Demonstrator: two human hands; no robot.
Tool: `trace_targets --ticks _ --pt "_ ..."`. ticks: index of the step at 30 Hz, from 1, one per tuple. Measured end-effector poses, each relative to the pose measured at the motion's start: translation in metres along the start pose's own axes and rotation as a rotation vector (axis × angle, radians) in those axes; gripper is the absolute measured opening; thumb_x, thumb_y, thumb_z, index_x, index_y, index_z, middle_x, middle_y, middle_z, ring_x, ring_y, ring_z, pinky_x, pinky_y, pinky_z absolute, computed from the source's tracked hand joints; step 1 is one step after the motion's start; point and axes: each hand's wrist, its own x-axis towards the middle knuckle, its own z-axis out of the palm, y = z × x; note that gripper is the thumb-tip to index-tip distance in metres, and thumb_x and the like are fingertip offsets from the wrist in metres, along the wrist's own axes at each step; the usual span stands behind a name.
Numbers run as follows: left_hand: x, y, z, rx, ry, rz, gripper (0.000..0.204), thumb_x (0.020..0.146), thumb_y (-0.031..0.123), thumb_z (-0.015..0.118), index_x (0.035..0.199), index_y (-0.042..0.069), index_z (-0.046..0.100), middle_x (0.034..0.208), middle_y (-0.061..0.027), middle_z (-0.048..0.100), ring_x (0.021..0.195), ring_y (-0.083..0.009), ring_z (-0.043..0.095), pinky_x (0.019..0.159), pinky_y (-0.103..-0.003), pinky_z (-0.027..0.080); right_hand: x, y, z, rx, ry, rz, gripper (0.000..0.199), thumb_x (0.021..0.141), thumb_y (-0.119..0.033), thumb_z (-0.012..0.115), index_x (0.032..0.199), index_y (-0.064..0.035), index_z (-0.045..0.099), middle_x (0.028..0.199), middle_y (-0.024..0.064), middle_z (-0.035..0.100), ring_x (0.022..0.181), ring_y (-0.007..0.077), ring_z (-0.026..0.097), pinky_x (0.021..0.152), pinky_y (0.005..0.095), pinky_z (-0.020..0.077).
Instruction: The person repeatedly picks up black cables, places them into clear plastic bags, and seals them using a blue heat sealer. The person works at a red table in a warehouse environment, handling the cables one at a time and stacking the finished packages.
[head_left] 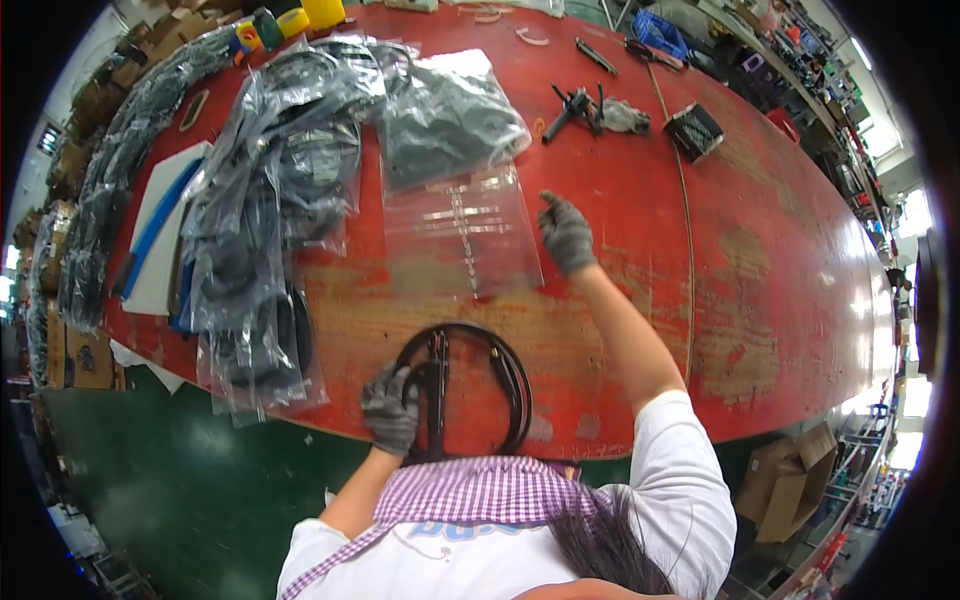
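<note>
Near the table's front edge lies a coil of black cable (520, 385) with a straight black rod-like part (437, 390) across its left side. My left hand (392, 408), in a grey glove, is closed round the left side of the coil. Farther forward, my right hand (567, 235), also gloved, hovers with bent, partly separated fingers and nothing visible in them. It is just right of a flat clear plastic bag (430, 245). Behind that bag lies a stack of clear bags with grey contents (450, 120).
Bagged black coils (310, 170) heap up on the left, beside a white box with a blue edge (160, 230). At the back of the red table (640, 170) are black clamp-like parts (575, 108), a small black box (694, 132) and yellow tape rolls (292, 22). An open carton (790, 480) stands below right.
</note>
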Motion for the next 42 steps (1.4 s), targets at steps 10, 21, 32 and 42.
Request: trace_targets --ticks 10,21,32,42 --pt "0.005 -0.012 0.004 -0.008 0.019 -0.027 0.027 0.072 0.018 0.060 0.098 0.012 0.061 0.102 -0.0111 0.059 0.087 -0.0306 0.055 0.077 -0.043 0.041 0.185 0.065 0.076 -0.381 -0.198 0.289 0.035 0.082 -0.039 0.044 0.098 -0.0099 0.056 0.092 0.0215 0.060 0.087 0.0367 0.058 0.074 0.0465 0.0450" --pt "-0.005 -0.010 0.003 -0.001 0.054 -0.082 0.026 0.073 0.020 0.059 0.098 0.012 0.061 0.102 -0.0109 0.059 0.085 -0.0295 0.055 0.077 -0.041 0.041 0.006 -0.003 -0.033 2.110 -0.317 0.447 0.027 0.084 -0.015 0.057 0.110 -0.0158 0.049 0.082 0.0031 0.054 0.066 0.0130 0.051 0.059 0.0250 0.0445" --pt "-0.006 -0.018 0.018 -0.007 0.149 0.028 0.024 0.072 0.017 0.059 0.095 0.012 0.059 0.094 -0.0103 0.060 0.085 -0.0293 0.055 0.075 -0.041 0.042 -0.251 -0.146 -0.119 1.991 -0.899 1.108 0.022 0.083 -0.008 0.053 0.105 -0.0059 0.051 0.092 0.0062 0.047 0.063 0.0128 0.047 0.055 0.0244 0.0394" --pt "-0.028 -0.006 -0.006 -0.104 0.041 0.000 0.027 0.072 0.014 0.061 0.098 0.007 0.060 0.105 -0.0108 0.059 0.093 -0.0294 0.053 0.085 -0.040 0.039 -0.231 -0.155 -0.101 0.455 -0.798 0.016 0.028 0.083 -0.023 0.056 0.107 -0.0094 0.054 0.088 0.0130 0.062 0.080 0.0282 0.061 0.072 0.0339 0.0489"
